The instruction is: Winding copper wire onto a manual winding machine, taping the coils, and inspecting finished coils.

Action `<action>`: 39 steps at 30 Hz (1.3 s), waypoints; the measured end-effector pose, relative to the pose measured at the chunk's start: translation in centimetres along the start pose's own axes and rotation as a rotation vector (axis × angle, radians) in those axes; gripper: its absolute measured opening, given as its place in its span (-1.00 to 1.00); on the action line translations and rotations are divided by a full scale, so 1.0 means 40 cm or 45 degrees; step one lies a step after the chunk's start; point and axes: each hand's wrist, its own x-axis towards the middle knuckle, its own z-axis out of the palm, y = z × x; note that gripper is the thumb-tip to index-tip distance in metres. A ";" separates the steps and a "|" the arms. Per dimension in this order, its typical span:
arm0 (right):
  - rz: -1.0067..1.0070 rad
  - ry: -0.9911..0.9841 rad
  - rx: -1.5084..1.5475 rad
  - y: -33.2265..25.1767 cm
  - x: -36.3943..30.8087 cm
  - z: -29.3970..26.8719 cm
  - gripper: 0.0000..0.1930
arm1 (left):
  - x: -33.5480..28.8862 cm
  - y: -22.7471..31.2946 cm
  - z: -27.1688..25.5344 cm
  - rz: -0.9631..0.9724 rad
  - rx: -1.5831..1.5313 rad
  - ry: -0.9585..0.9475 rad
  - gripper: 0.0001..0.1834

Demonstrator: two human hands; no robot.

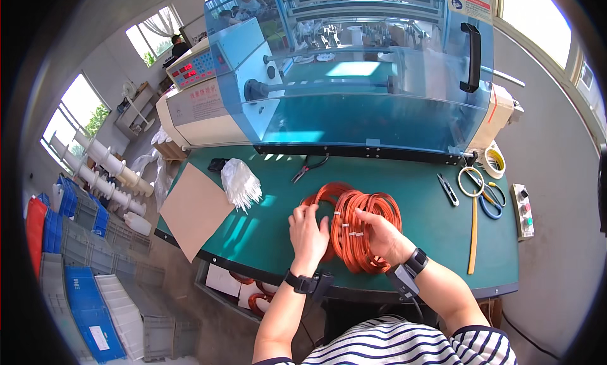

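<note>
A bundle of orange-brown copper wire coils [354,238] lies on the green tabletop in front of me, several loops pressed side by side with small white ties across them. My right hand [389,240] grips the bundle from its right side, thumb over the top and the other fingers hidden. Just left of the bundle is another wire coil [333,190], partly behind it. My left hand [308,235] has its fingers bent around this coil's left side, the thumb close to them. Both wrists wear black straps with small devices.
A winding machine with a blue clear cover [373,121] stands behind the coils. Left lie brown cardboard [197,210] and a bag of white ties [241,183]; pliers [310,167] lie behind. Right are snips [448,190], scissors [491,204], tape [495,160] and a button box [523,212].
</note>
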 end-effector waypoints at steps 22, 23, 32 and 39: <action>-0.085 -0.182 0.312 -0.038 -0.100 -0.035 -0.59 | -0.047 0.136 -0.057 0.300 -0.347 0.003 -0.49; -0.092 -0.120 0.300 -0.039 -0.102 -0.035 -0.61 | -0.062 0.160 -0.061 0.377 -0.419 -0.068 -0.45; -0.074 -0.319 0.252 -0.064 -0.087 -0.013 -0.56 | -0.108 0.067 -0.064 0.009 -1.030 -0.767 -0.41; -0.134 -0.312 0.221 -0.055 -0.074 -0.031 -0.47 | -0.082 0.136 -0.021 -0.076 -1.448 -1.094 -0.66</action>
